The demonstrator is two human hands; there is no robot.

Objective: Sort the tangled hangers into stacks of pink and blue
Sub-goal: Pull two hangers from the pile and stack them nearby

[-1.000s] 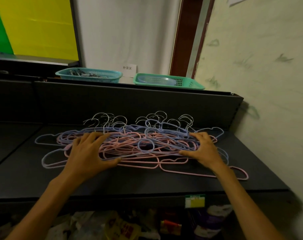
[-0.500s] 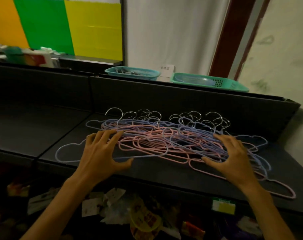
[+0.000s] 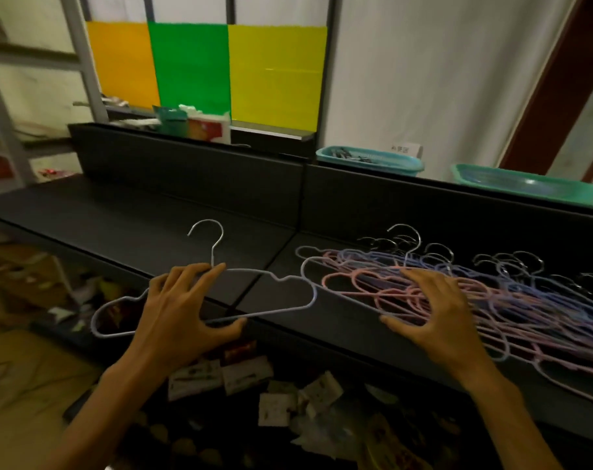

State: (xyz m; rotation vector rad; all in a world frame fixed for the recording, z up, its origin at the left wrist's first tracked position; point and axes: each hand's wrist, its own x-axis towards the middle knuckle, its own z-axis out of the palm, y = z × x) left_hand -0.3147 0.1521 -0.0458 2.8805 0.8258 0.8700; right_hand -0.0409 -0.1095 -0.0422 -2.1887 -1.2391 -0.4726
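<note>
**One blue hanger out, the tangle under the other hand**

The left hand (image 3: 183,312) gripped a single blue hanger (image 3: 274,301), fingers curled over its top bar and thumb under the bottom bar. It was clear of the heap, above the front edge of the dark shelf (image 3: 159,228). Its long axis ran left to right, and its metal hook pointed up and away toward the shelf's back wall.

The right hand (image 3: 437,313) lay flat with fingers spread, pressing on the left end of the tangled pile of pink and blue hangers (image 3: 512,300). The pile rested on the shelf's right section, its hooks toward the back wall; it was too knotted to count. Two teal baskets (image 3: 369,161) stood behind the wall.
</note>
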